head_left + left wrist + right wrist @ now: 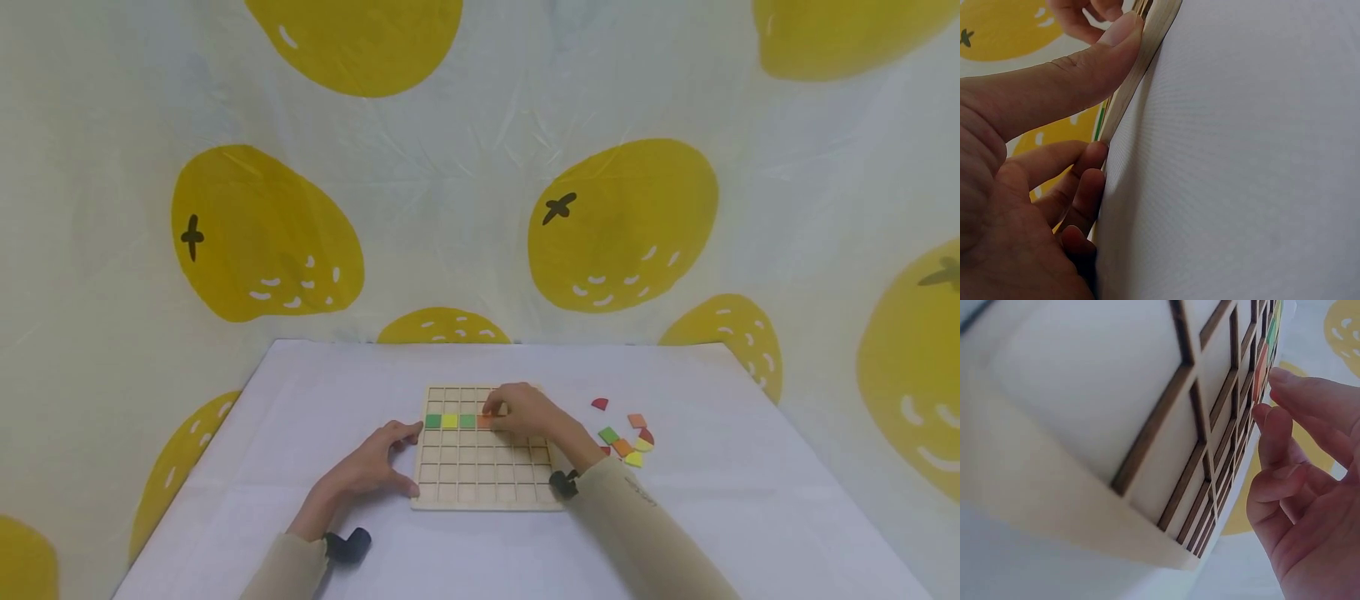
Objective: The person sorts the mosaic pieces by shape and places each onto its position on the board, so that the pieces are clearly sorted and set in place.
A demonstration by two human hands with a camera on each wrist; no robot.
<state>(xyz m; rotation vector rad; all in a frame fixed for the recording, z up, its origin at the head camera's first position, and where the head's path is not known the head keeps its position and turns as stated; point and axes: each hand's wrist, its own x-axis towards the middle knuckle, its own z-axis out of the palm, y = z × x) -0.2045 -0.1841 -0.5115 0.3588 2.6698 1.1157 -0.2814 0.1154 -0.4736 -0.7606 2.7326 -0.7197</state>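
Observation:
A square wooden grid board (480, 473) lies on the table. In one row near its far side sit a dark green tile (433, 422), a yellow tile (450, 421), a lighter green tile (467, 422) and an orange tile (483, 422). My right hand (525, 412) reaches over the board, its thumb and fingertips at the orange tile. The right wrist view shows this orange tile (1261, 372) lying in its cell, with the fingertips spread at its edge. My left hand (367, 465) touches the board's left edge, thumb (1107, 53) and fingers apart along the rim.
Right of the board lie loose pieces: a red quarter-round piece (600, 404), an orange square (637, 421), a green square (608, 436), a yellow piece (633, 459) and several others. Behind the white table (337, 367) hangs a fruit-patterned cloth (450, 208).

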